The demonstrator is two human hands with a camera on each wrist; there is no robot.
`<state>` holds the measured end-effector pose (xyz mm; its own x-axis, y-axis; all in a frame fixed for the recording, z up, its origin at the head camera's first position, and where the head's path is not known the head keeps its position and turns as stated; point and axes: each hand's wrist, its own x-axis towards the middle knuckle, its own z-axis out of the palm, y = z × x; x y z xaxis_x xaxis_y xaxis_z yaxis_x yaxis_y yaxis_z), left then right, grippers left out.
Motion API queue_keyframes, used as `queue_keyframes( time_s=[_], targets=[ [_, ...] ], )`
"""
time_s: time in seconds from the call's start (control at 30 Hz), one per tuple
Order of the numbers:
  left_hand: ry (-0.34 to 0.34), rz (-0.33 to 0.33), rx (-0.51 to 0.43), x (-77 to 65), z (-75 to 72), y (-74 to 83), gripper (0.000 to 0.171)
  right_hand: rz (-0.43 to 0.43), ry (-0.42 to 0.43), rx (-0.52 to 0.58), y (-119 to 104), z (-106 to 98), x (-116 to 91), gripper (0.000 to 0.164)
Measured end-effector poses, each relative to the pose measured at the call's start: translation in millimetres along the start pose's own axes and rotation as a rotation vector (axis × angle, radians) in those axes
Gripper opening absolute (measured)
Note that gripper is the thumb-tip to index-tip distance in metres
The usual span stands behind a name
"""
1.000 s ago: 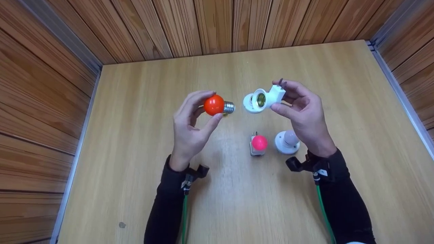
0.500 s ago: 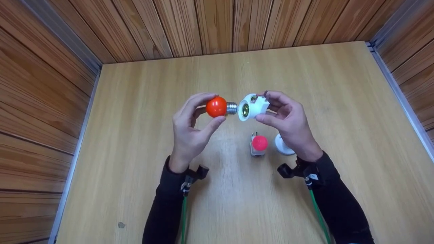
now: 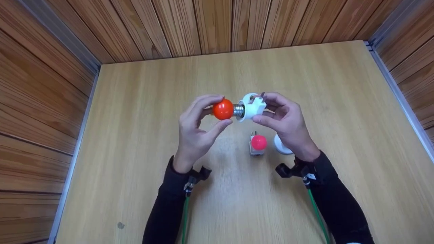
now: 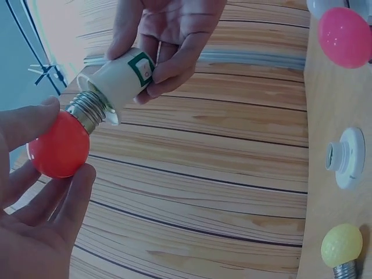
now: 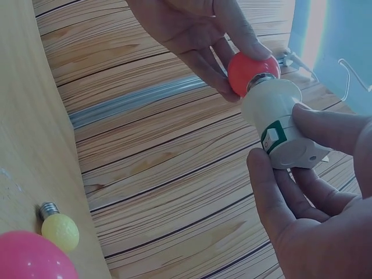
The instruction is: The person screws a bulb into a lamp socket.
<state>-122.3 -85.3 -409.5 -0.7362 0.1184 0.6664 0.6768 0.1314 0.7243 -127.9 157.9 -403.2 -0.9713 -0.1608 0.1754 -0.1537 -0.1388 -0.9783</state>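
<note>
One red bulb sits in mid-air above the table, pinched between the thumb and fingers of the left hand; its metal cap meets the mouth of a white holder, with much of the thread exposed. The right hand has its thumb and fingers clamped on the holder's body near the prongs. The bulb looks light, stiff and smooth, perhaps slippery and easily cracked if it is glass, so a gentle hold around the widest part of the globe seems best. The holder looks like rigid plastic, best held by its body, away from the rim. Below, from the head view, the round socket shows partly behind the holder; the pink bulb and a white base, partly hidden by the right hand, lie nearer the person. The left wrist view also shows a yellow bulb on the table. The left wall and back wall stand well apart from both hands, so sideways room looks ample.
</note>
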Motion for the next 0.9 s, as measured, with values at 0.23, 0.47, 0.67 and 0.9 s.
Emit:
queue_keyframes(
  time_s=[0.23, 0.47, 0.67, 0.9],
  targets=[
    [-0.008, 0.005, 0.025, -1.2, 1.8, -0.3, 0.05, -0.009, -0.008, -0.04, 0.0, 1.1, 0.9, 0.049],
    [-0.027, 0.004, 0.044, -1.7, 3.6, -0.9, 0.048, -0.006, -0.009, -0.048, 0.3, 1.8, 1.0, 0.049],
    [-0.042, 0.017, 0.057, -2.0, 4.9, -1.8, 0.048, 0.003, -0.012, -0.056, 1.0, 1.8, 0.7, 0.05],
    [-0.048, 0.012, 0.044, -2.2, 5.7, -2.4, 0.047, 0.008, -0.012, -0.068, 1.2, 1.4, 1.1, 0.053]
  ],
)
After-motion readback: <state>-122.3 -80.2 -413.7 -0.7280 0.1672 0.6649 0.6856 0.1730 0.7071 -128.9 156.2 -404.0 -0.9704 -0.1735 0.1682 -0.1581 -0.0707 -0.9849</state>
